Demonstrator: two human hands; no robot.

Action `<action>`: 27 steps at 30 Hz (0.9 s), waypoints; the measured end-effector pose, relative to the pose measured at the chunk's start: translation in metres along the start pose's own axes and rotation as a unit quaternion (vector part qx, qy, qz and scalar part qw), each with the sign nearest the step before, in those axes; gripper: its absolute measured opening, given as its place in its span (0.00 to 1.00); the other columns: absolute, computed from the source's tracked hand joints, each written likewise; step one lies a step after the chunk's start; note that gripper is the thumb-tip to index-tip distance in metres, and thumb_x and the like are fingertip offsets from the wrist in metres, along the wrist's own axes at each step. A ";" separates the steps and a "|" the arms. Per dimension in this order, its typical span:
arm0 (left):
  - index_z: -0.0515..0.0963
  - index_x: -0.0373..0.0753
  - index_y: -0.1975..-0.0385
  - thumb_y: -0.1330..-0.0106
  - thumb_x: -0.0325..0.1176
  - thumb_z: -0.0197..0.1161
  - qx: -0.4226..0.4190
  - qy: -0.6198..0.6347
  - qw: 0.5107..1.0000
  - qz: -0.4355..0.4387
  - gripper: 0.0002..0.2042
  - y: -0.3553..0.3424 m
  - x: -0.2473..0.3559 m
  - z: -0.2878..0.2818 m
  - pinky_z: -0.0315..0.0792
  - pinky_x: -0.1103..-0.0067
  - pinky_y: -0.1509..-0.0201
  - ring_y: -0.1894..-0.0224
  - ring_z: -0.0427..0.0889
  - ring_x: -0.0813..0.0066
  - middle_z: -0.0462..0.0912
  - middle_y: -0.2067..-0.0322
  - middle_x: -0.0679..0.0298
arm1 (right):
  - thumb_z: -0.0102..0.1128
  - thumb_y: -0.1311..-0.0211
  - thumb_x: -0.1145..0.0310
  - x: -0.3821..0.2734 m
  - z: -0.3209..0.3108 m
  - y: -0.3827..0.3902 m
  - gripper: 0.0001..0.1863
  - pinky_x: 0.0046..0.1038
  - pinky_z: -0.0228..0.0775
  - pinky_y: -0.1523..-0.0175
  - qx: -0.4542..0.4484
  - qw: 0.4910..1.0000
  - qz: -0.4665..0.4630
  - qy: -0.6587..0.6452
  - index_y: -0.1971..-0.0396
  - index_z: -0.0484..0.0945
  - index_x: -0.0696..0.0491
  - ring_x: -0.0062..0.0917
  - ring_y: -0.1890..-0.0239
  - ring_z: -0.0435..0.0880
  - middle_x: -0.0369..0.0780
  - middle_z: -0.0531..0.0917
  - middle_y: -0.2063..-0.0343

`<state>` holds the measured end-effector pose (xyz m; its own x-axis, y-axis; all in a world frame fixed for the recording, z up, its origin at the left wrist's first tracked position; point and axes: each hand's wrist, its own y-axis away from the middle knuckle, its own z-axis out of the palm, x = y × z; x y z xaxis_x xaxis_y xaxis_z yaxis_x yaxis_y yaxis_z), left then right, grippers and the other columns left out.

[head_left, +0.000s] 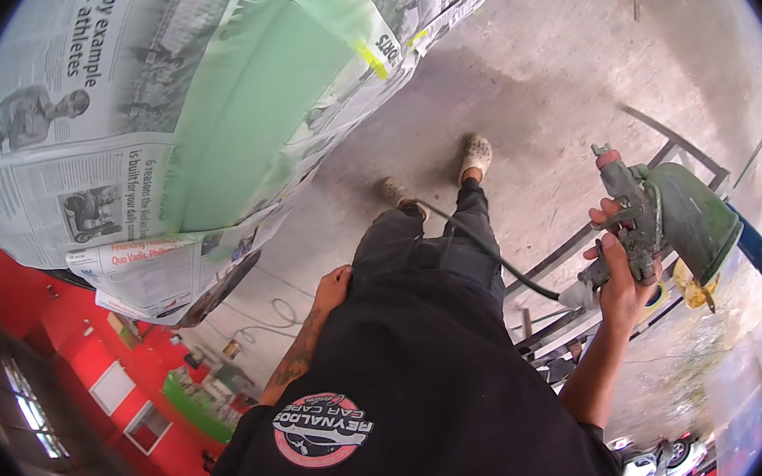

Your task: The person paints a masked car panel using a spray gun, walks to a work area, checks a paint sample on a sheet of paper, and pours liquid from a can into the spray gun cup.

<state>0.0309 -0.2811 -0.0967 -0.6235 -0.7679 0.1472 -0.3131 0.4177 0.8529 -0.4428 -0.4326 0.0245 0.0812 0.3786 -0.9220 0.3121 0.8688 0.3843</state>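
My right hand, on the right, grips a spray gun with a red ring near its nozzle and a large dull green paint cup. Its nozzle points up and away from me, and a dark hose runs from the handle down past my legs. White wrapping covers the joint between hose and handle. Curled against my thigh, my left hand shows nothing in its fingers. Ahead on the left, a light green painted panel is framed by newspaper held with yellow tape.
A metal frame stand is behind the spray gun, with a blue object and a yellow-stained container near it. My feet stand on the concrete floor. Coiled hose lies on the left, near a red wall.
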 end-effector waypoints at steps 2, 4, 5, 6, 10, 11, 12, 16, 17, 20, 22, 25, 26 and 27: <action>0.77 0.38 0.46 0.26 0.45 0.49 -0.016 0.012 1.000 0.018 0.20 0.010 0.001 -0.002 0.73 0.73 0.49 0.53 0.84 0.58 0.85 0.58 0.50 | 0.56 0.39 0.81 0.018 0.000 -0.003 0.25 0.22 0.78 0.66 0.020 1.000 0.006 -0.004 0.39 0.69 0.65 0.32 0.51 0.83 0.49 0.82 0.52; 0.75 0.38 0.44 0.25 0.45 0.48 -0.020 0.006 1.000 0.022 0.20 0.013 -0.007 0.002 0.72 0.73 0.47 0.51 0.83 0.58 0.84 0.56 0.49 | 0.56 0.39 0.82 0.031 0.000 -0.005 0.27 0.22 0.77 0.64 0.042 0.999 0.008 0.007 0.38 0.67 0.65 0.30 0.51 0.83 0.48 0.82 0.51; 0.74 0.39 0.41 0.25 0.45 0.47 -0.026 0.011 0.999 0.033 0.21 0.012 -0.013 0.002 0.72 0.73 0.45 0.49 0.82 0.58 0.83 0.54 0.49 | 0.56 0.39 0.82 0.038 -0.001 -0.004 0.27 0.22 0.77 0.64 0.043 0.999 0.015 0.001 0.38 0.67 0.65 0.30 0.51 0.83 0.48 0.82 0.51; 0.72 0.39 0.40 0.24 0.44 0.45 -0.046 0.015 0.999 0.023 0.21 0.010 -0.019 0.000 0.70 0.73 0.42 0.46 0.81 0.57 0.82 0.52 0.47 | 0.56 0.40 0.82 0.044 -0.002 -0.003 0.27 0.22 0.77 0.63 0.036 0.999 0.026 0.023 0.38 0.67 0.65 0.30 0.51 0.84 0.48 0.82 0.51; 0.72 0.39 0.40 0.24 0.43 0.44 -0.065 0.018 0.997 0.029 0.21 0.014 -0.011 -0.009 0.70 0.72 0.42 0.46 0.80 0.56 0.82 0.52 0.47 | 0.56 0.41 0.83 0.061 0.001 0.004 0.27 0.23 0.75 0.56 0.005 0.997 0.062 0.052 0.39 0.69 0.64 0.26 0.54 0.84 0.46 0.83 0.52; 0.73 0.38 0.41 0.24 0.42 0.45 -0.068 0.006 0.997 0.024 0.20 0.019 0.008 -0.012 0.70 0.72 0.42 0.46 0.80 0.54 0.82 0.52 0.46 | 0.56 0.42 0.83 0.067 0.002 0.009 0.27 0.23 0.74 0.53 -0.007 0.996 0.064 0.068 0.39 0.70 0.62 0.26 0.54 0.83 0.45 0.83 0.53; 0.73 0.37 0.42 0.25 0.42 0.46 -0.071 -0.006 0.997 0.020 0.20 0.020 0.019 -0.014 0.71 0.72 0.43 0.46 0.80 0.53 0.82 0.52 0.46 | 0.57 0.42 0.83 0.072 0.005 0.015 0.28 0.25 0.72 0.49 -0.009 0.995 0.064 0.077 0.39 0.71 0.59 0.26 0.54 0.83 0.45 0.83 0.53; 0.73 0.36 0.42 0.27 0.41 0.48 -0.093 -0.041 0.993 0.063 0.20 -0.015 -0.027 -0.021 0.71 0.71 0.43 0.46 0.80 0.51 0.82 0.52 0.46 | 0.59 0.41 0.81 0.085 0.024 0.038 0.28 0.32 0.69 0.41 -0.087 0.969 -0.015 0.229 0.38 0.71 0.58 0.30 0.48 0.80 0.47 0.83 0.51; 0.73 0.35 0.42 0.27 0.41 0.49 -0.115 -0.090 0.986 0.074 0.20 -0.009 0.006 -0.029 0.71 0.70 0.43 0.46 0.79 0.51 0.81 0.51 0.45 | 0.60 0.42 0.81 0.090 0.029 0.044 0.29 0.35 0.67 0.39 -0.094 0.953 -0.095 0.273 0.38 0.72 0.54 0.38 0.45 0.79 0.48 0.82 0.50; 0.72 0.35 0.41 0.29 0.39 0.51 -0.094 -0.152 0.972 0.152 0.21 0.012 0.064 -0.039 0.72 0.70 0.43 0.45 0.79 0.53 0.80 0.49 0.47 | 0.61 0.43 0.80 0.099 0.049 0.068 0.29 0.40 0.62 0.36 -0.157 0.949 -0.106 0.251 0.39 0.73 0.50 0.48 0.42 0.75 0.51 0.79 0.48; 0.72 0.35 0.40 0.29 0.38 0.52 -0.051 -0.162 0.960 0.222 0.21 0.024 0.092 -0.040 0.72 0.70 0.42 0.44 0.79 0.55 0.80 0.48 0.48 | 0.61 0.46 0.80 0.103 0.066 0.082 0.28 0.42 0.64 0.37 -0.212 0.943 -0.112 0.230 0.42 0.75 0.51 0.50 0.42 0.74 0.52 0.78 0.48; 0.69 0.37 0.37 0.29 0.36 0.53 -0.018 0.000 0.958 0.287 0.22 0.051 0.124 -0.041 0.70 0.70 0.41 0.42 0.78 0.60 0.76 0.42 0.52 | 0.63 0.52 0.75 0.110 0.101 0.104 0.14 0.42 0.76 0.53 -0.260 0.909 -0.113 0.304 0.62 0.81 0.56 0.47 0.56 0.82 0.51 0.82 0.59; 0.66 0.38 0.35 0.28 0.36 0.53 -0.008 0.102 0.937 0.334 0.23 0.064 0.129 -0.044 0.69 0.70 0.40 0.40 0.76 0.62 0.74 0.39 0.54 | 0.63 0.52 0.73 0.108 0.114 0.110 0.13 0.43 0.76 0.53 -0.299 0.887 -0.111 0.333 0.63 0.81 0.56 0.46 0.57 0.82 0.51 0.81 0.60; 0.64 0.39 0.33 0.28 0.36 0.52 0.001 0.204 0.904 0.377 0.24 0.077 0.128 -0.049 0.67 0.70 0.39 0.38 0.74 0.63 0.71 0.37 0.55 | 0.62 0.52 0.72 0.107 0.127 0.117 0.12 0.43 0.75 0.54 -0.337 0.862 -0.108 0.363 0.65 0.81 0.57 0.45 0.57 0.82 0.51 0.81 0.62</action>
<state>-0.0376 -0.3714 0.0124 -0.3445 -0.3798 0.8585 0.0887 0.8972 0.4325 -0.2772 -0.3311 -0.0355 -0.6004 0.0715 -0.7965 -0.3953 0.8393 0.3732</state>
